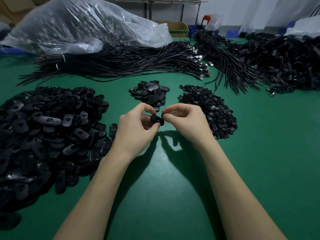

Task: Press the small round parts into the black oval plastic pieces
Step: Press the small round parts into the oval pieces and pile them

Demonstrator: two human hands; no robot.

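My left hand [136, 124] is raised just above the green table [173, 187], its fingers and thumb curled round a black oval piece [157, 119] held between both hands. My right hand [187, 121] pinches a small round part [163, 115] between thumb and forefinger, right at the far end of the oval piece; I cannot tell whether the part is seated in it. To my left lies a large heap of black oval pieces [48, 132], spreading along the table's near edge. Just beyond my hands sits a smaller pile of oval pieces [150, 92]. To the right of that pile, near my right hand, is a mound of small round parts [209, 108]. Farther back, bundles of black cables [121, 63] with metal plugs stretch across the table, and a denser tangle of cables [284, 66] fills the far right. A big clear plastic bag [83, 26] with dark contents rests behind the cables at the far left.
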